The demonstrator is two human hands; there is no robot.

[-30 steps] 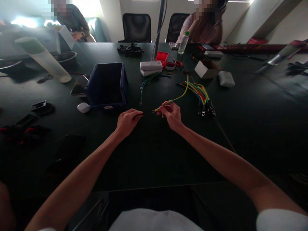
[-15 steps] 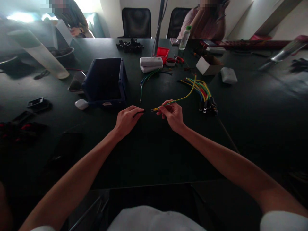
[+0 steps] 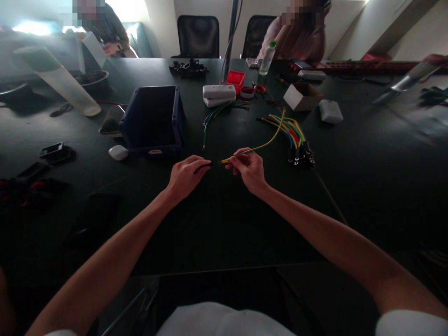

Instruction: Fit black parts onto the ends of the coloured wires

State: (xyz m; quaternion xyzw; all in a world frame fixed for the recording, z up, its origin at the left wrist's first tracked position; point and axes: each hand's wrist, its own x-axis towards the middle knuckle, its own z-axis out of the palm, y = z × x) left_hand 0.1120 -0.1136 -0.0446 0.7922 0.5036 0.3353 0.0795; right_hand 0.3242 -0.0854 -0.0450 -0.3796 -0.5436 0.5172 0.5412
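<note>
Pinched between the fingers of my left hand (image 3: 186,175) is a thin black strip (image 3: 207,164), mostly covered by the fingers. My right hand (image 3: 251,173) grips a yellow-green wire (image 3: 269,142) close to its end. That end carries a ring terminal (image 3: 220,162), pointing left at the black strip with a small gap between them. The wire curves up and away to the right. Beyond the hands, a few green and blue wires (image 3: 205,133) lie on the dark table. Right of my right hand is a bundle of coloured wires (image 3: 294,130) with black-sleeved terminals.
A dark blue bin (image 3: 152,150) stands beyond my left hand, beside a white rounded case (image 3: 118,152). Farther back are a white block (image 3: 219,91), a red box (image 3: 236,77), a bottle (image 3: 268,58) and an open carton (image 3: 301,97). Two people are across the table.
The ring terminal has shifted slightly left and turned, coming closer to the black strip. My left hand stays nearly still, its strip showing less. The view has tilted a little.
</note>
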